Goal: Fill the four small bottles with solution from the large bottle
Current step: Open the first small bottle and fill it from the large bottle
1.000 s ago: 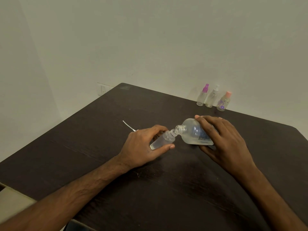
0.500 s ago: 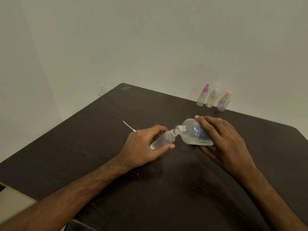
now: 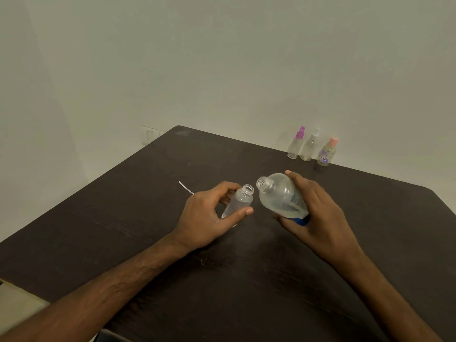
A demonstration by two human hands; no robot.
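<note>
My left hand [image 3: 209, 215] grips a small clear bottle [image 3: 239, 202], uncapped, tilted with its mouth up and to the right, clear liquid inside. My right hand [image 3: 318, 213] grips the large clear bottle [image 3: 280, 195], tilted with its open neck pointing up and left, a short gap from the small bottle's mouth. A blue piece [image 3: 299, 221] shows under the large bottle's base. Three capped small bottles stand at the table's far edge: a purple-topped bottle [image 3: 296, 143], a white-topped bottle [image 3: 309, 145] and a pink-capped flowered bottle [image 3: 327, 152].
The dark wooden table [image 3: 148, 218] meets a plain wall at the back. A thin white tube [image 3: 186, 187] lies on the table just beyond my left hand. A wall socket [image 3: 149, 137] sits beside the table's far corner.
The large bottle's neck was against the small bottle's mouth, pouring. Now my right hand has tipped the large bottle back up and the two mouths are apart; the small bottle stands more upright.
</note>
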